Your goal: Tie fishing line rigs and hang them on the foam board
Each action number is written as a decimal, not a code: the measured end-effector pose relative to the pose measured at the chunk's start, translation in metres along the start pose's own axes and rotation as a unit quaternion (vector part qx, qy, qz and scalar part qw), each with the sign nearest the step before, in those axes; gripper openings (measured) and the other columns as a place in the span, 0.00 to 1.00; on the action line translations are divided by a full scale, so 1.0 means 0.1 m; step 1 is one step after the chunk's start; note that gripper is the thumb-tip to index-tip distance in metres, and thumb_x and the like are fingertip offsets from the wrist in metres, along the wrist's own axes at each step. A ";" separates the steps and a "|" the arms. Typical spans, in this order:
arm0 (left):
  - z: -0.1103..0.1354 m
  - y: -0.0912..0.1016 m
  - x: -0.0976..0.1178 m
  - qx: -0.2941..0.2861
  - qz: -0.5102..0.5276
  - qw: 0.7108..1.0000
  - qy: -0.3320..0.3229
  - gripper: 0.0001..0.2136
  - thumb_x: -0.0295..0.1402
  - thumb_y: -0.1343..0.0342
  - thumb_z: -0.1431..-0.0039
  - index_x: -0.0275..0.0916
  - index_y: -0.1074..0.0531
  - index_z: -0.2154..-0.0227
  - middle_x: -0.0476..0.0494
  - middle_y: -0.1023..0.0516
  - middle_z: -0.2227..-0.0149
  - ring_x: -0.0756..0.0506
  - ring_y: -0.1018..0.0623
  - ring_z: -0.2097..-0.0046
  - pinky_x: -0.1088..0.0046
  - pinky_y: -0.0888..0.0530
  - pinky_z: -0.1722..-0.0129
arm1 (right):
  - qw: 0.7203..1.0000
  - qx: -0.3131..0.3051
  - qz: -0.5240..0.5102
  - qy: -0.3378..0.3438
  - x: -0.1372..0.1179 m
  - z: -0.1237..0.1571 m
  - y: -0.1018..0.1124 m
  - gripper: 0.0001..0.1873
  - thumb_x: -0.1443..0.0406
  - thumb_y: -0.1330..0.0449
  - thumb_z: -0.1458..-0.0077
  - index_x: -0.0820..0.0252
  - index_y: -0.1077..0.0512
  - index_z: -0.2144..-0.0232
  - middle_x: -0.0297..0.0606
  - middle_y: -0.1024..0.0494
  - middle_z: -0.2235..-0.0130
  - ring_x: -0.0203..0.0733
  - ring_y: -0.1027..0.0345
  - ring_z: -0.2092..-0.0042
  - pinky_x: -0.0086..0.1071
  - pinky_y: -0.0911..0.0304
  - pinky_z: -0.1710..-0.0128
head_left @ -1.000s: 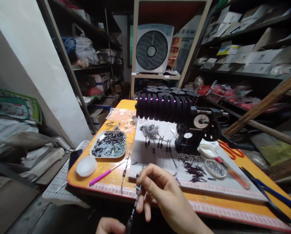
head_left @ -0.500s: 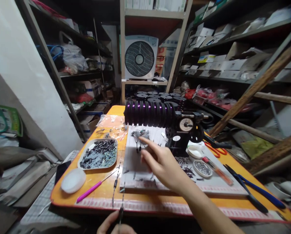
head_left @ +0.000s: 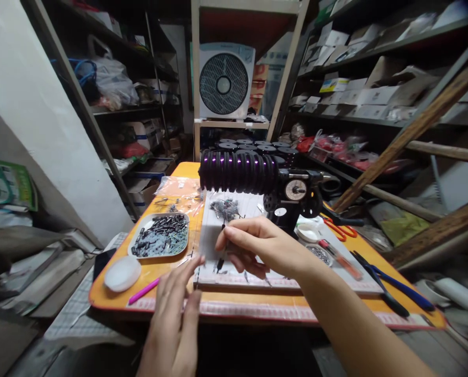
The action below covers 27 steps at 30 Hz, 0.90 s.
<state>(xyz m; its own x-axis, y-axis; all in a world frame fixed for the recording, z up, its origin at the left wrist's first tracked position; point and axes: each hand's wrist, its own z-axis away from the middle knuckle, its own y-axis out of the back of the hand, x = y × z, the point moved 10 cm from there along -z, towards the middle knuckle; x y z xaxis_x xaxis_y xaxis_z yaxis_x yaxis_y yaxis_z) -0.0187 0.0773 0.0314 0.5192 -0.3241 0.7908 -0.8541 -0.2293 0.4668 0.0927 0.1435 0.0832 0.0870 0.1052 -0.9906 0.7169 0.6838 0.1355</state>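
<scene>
Orange table (head_left: 108, 302) across the middle and lower frame. Pale board (head_left: 209, 246) lies on it, centre to right. Box fan (head_left: 223, 84) stands on the rack, upper centre. Black-purple spools (head_left: 237, 174) sit in a row at centre, above the board. My right hand (head_left: 247, 246) is over the board; thumb and forefinger pinch a thin dark strand. My left hand (head_left: 175, 309), lower centre, blurred: fingers spread, thumb apart, no grip visible. Tray (head_left: 157, 256) of small dark pieces, left of centre; blue-handled pliers (head_left: 404, 289), lower right. Pink tool (head_left: 143, 291) just beside my left hand. Strand (head_left: 220, 263) dangles below my right fingertips, centre.
</scene>
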 end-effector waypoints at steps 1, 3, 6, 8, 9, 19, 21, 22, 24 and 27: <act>-0.10 -0.11 0.07 -0.046 0.021 0.999 0.006 0.18 0.36 0.59 0.35 0.51 0.46 0.43 0.55 0.45 0.40 0.53 0.47 0.39 0.78 0.48 0.41 | 0.999 -0.012 -0.034 0.007 -0.04 0.03 -0.03 0.21 0.54 0.52 0.38 0.69 0.32 0.62 0.34 0.34 0.78 0.25 0.47 0.84 0.19 0.53 0.86; -0.22 -0.33 0.14 -0.124 0.122 0.983 0.052 0.16 0.41 0.60 0.34 0.47 0.44 0.46 0.53 0.43 0.41 0.55 0.44 0.40 0.82 0.46 0.43 | 0.996 -0.026 -0.080 0.015 -0.08 0.05 -0.07 0.20 0.56 0.51 0.38 0.69 0.31 0.61 0.34 0.34 0.78 0.25 0.46 0.84 0.18 0.53 0.87; -0.22 -0.53 0.16 -0.152 0.254 0.946 0.133 0.18 0.47 0.59 0.36 0.38 0.40 0.54 0.44 0.34 0.49 0.51 0.36 0.47 0.79 0.38 0.48 | 0.987 -0.040 -0.153 0.019 -0.05 0.07 -0.15 0.17 0.58 0.50 0.38 0.69 0.32 0.62 0.34 0.34 0.79 0.25 0.46 0.84 0.18 0.52 0.87; -0.15 -0.61 0.18 -0.146 0.354 0.909 0.164 0.18 0.46 0.56 0.38 0.36 0.38 0.56 0.43 0.32 0.55 0.51 0.32 0.56 0.78 0.34 0.56 | 0.974 -0.038 -0.223 0.007 0.03 0.06 -0.19 0.16 0.58 0.50 0.38 0.68 0.35 0.66 0.32 0.35 0.81 0.25 0.49 0.86 0.18 0.54 0.88; -0.10 -0.66 0.23 -0.157 0.428 0.873 0.173 0.16 0.44 0.56 0.37 0.36 0.38 0.58 0.44 0.30 0.61 0.52 0.31 0.63 0.76 0.34 0.61 | 0.966 -0.029 -0.256 -0.006 0.09 0.06 -0.20 0.15 0.58 0.50 0.39 0.67 0.36 0.68 0.32 0.36 0.81 0.24 0.51 0.87 0.18 0.56 0.89; 0.27 -0.74 0.35 -0.212 0.638 0.681 0.290 0.16 0.35 0.70 0.33 0.34 0.45 0.73 0.43 0.30 0.81 0.47 0.26 0.77 0.75 0.33 0.76 | 0.956 0.007 -0.290 -0.042 0.35 0.02 -0.27 0.16 0.58 0.48 0.40 0.68 0.37 0.70 0.32 0.38 0.82 0.23 0.54 0.87 0.16 0.62 0.90; 0.35 -0.76 0.34 -0.234 0.645 0.662 0.303 0.17 0.35 0.73 0.32 0.34 0.46 0.72 0.40 0.27 0.79 0.46 0.24 0.75 0.75 0.32 0.75 | 0.958 0.015 -0.284 -0.041 0.37 0.02 -0.25 0.16 0.58 0.48 0.40 0.68 0.37 0.70 0.31 0.38 0.82 0.23 0.54 0.87 0.16 0.62 0.90; 0.39 -0.77 0.33 -0.244 0.643 0.658 0.306 0.17 0.35 0.75 0.32 0.34 0.47 0.72 0.39 0.26 0.77 0.45 0.24 0.74 0.75 0.31 0.74 | 0.959 0.018 -0.281 -0.040 0.38 0.02 -0.24 0.16 0.58 0.48 0.40 0.68 0.37 0.70 0.31 0.38 0.82 0.23 0.55 0.87 0.16 0.62 0.90; 0.47 -0.78 0.29 -0.252 0.643 0.651 0.314 0.18 0.36 0.77 0.33 0.34 0.47 0.72 0.37 0.25 0.76 0.45 0.23 0.73 0.72 0.30 0.72 | 0.960 0.021 -0.276 -0.041 0.40 0.02 -0.22 0.16 0.58 0.48 0.40 0.68 0.37 0.70 0.31 0.38 0.82 0.23 0.55 0.87 0.16 0.63 0.90; 0.59 -0.80 0.24 -0.251 0.649 0.628 0.349 0.19 0.35 0.77 0.33 0.34 0.47 0.73 0.36 0.25 0.75 0.44 0.23 0.72 0.71 0.30 0.71 | 0.961 0.021 -0.271 -0.048 0.43 0.01 -0.21 0.16 0.57 0.48 0.40 0.68 0.36 0.70 0.32 0.38 0.82 0.23 0.55 0.87 0.16 0.62 0.90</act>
<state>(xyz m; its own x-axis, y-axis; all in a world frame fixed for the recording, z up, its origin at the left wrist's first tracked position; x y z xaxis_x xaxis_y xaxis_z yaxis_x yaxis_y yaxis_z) 0.0639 0.0335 -0.0108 -0.6128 0.5827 0.5338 -0.5376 0.1877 -0.8221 0.0817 0.1327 0.0375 -0.2459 -0.3266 -0.9126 0.7021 0.5891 -0.4000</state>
